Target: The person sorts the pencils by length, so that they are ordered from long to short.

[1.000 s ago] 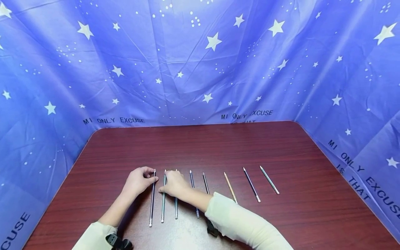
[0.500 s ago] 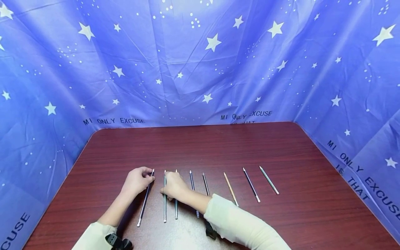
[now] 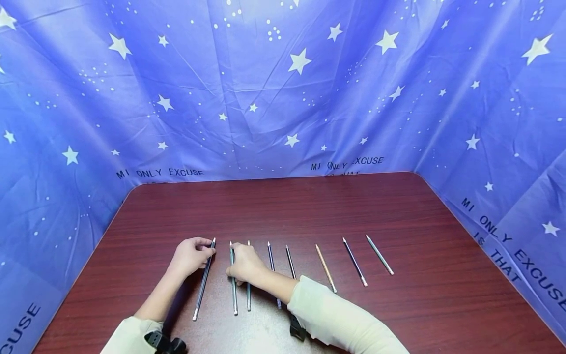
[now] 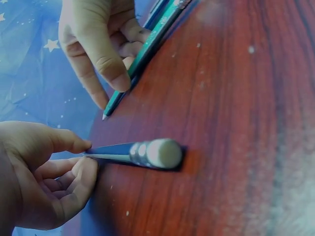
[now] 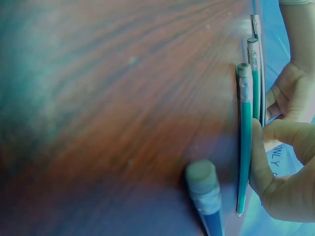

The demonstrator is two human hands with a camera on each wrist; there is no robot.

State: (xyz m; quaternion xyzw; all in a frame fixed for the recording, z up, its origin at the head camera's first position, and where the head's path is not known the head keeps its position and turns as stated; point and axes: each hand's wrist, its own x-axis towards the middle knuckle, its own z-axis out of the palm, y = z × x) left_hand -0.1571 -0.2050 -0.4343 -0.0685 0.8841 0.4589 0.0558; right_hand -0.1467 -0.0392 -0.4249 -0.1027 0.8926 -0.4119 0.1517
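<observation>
At the left of the row in the head view, my left hand point(image 3: 190, 258) pinches a dark pencil point(image 3: 203, 287) near its pointed end. That pencil slants, its white eraser point(image 4: 166, 153) toward me. My right hand point(image 3: 248, 263) grips a green pencil point(image 3: 234, 297) between thumb and fingers near the tip, just right of the dark one. In the left wrist view its thumb point(image 4: 106, 64) lies along the green barrel. A second green pencil point(image 3: 249, 297) lies partly hidden under the right hand.
To the right lie a blue pencil point(image 3: 271, 258), a black pencil point(image 3: 290, 260), a yellow pencil point(image 3: 326, 269), a dark blue pencil point(image 3: 355, 263) and another green pencil point(image 3: 380, 255). The right sleeve point(image 3: 336, 314) crosses over part of the row. Starry blue cloth point(image 3: 265, 88) surrounds the brown table point(image 3: 283, 206).
The dark pencil's eraser end has swung left, and my left hand has shifted slightly left with it. The gripped green pencil's eraser end has moved a little right.
</observation>
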